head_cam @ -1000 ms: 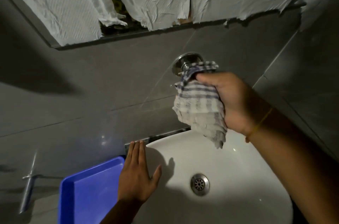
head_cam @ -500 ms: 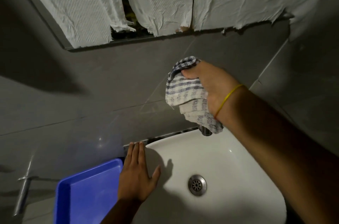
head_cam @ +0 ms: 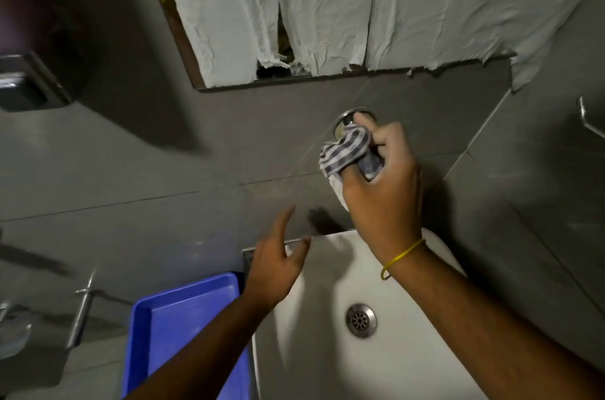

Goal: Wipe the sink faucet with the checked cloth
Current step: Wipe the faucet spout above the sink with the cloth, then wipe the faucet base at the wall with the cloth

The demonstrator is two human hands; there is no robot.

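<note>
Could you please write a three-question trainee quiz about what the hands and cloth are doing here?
1. True or false: the right hand holds the checked cloth against the faucet.
2. The left hand is: A) gripping the blue tray B) open, holding nothing C) on the drain.
3. What is on the right wrist?

Key: 1 true; 2 B; 3 a yellow band.

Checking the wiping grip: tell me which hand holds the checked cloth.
The right hand, wearing a yellow wrist band, grips the blue-and-white checked cloth at the chrome faucet base; the left hand is empty.
</note>
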